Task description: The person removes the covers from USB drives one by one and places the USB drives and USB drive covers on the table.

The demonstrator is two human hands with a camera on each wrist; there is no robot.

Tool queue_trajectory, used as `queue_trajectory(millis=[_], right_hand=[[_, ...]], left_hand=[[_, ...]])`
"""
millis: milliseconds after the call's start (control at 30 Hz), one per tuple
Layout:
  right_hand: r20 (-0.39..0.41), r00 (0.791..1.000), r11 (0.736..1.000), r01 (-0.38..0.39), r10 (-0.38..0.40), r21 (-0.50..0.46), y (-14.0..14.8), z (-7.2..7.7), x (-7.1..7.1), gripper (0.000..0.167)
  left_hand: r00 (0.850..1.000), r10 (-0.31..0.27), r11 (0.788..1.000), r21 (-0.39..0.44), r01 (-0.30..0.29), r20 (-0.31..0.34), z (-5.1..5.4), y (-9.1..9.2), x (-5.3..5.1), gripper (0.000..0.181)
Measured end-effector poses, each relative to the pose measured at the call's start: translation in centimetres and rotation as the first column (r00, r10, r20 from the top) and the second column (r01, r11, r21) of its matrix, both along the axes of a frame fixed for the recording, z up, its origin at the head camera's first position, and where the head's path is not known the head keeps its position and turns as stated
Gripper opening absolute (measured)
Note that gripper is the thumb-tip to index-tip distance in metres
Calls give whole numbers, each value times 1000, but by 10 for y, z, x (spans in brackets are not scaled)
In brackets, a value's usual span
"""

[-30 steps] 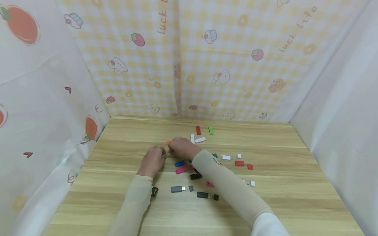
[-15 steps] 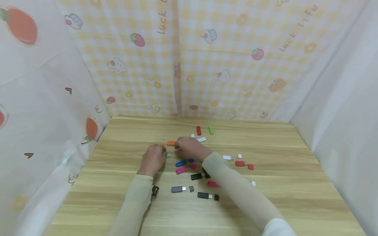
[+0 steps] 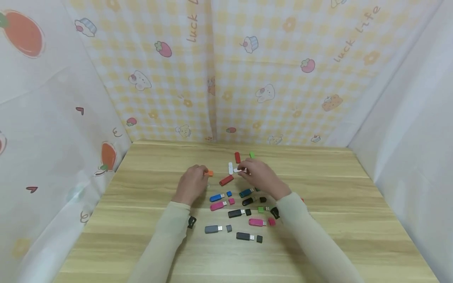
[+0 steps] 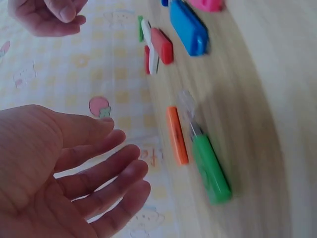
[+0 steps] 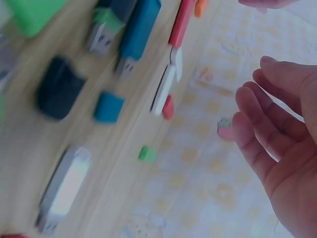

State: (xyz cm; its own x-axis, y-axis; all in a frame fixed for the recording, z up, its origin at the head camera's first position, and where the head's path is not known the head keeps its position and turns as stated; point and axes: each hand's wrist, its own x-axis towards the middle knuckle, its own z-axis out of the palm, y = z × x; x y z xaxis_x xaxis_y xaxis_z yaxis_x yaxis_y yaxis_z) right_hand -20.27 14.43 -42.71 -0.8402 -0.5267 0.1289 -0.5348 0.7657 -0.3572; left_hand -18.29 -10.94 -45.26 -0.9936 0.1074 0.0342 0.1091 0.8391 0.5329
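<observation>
My left hand [image 3: 192,184] hovers beside an orange USB stick [image 3: 210,173], its fingers loosely bent and holding nothing. In the left wrist view, a green USB stick [image 4: 211,168] lies next to the orange one, with a clear cap [image 4: 187,103] by its metal plug. My right hand [image 3: 261,177] is over the back of the group, thumb and fingers apart and nothing between them. Nearest to it is a white USB stick [image 3: 236,170], partly covered by the fingers in the head view. A second white stick [image 3: 231,168] and a red one [image 3: 226,180] lie just left.
Several uncapped sticks with caps beside them spread across the wooden table [image 3: 148,251], including blue [image 3: 215,197], pink [image 3: 218,205], black [image 3: 235,214] and grey [image 3: 212,229]. Another red stick [image 3: 237,157] and a green one [image 3: 252,155] lie near the patterned back curtain [image 3: 198,78].
My right hand has moved right, from beside the orange stick to the white one, uncovering a red stick. My left hand has let go of the green stick and shifted slightly up and right.
</observation>
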Motion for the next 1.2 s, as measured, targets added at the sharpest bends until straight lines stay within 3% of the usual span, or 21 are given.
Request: queue_trajectory(millis=[167,267,433,633,1200], right_hand=[[32,997,998,66,-65,-25,18,-4,11,18],[47,995,996,86,-84,-24,25,-8,15,18],[42,995,996,89,-87,-30,29,-11,21,18],[31,996,995,89,-88,-48,29,-10,24,17],[13,997,995,76,-76,-58,32,-7,23,16]], left_hand=[[998,-69,998,2,69,7,0,20,-7,24],[992,-108,994,-4,108,69,-2,37,-11,26],[980,-171,977,-110,182,101,-8,59,-17,19],[982,-169,951,-250,185,81,-19,67,-21,15],[980,-175,965,-180,190,96,-20,70,-20,18]])
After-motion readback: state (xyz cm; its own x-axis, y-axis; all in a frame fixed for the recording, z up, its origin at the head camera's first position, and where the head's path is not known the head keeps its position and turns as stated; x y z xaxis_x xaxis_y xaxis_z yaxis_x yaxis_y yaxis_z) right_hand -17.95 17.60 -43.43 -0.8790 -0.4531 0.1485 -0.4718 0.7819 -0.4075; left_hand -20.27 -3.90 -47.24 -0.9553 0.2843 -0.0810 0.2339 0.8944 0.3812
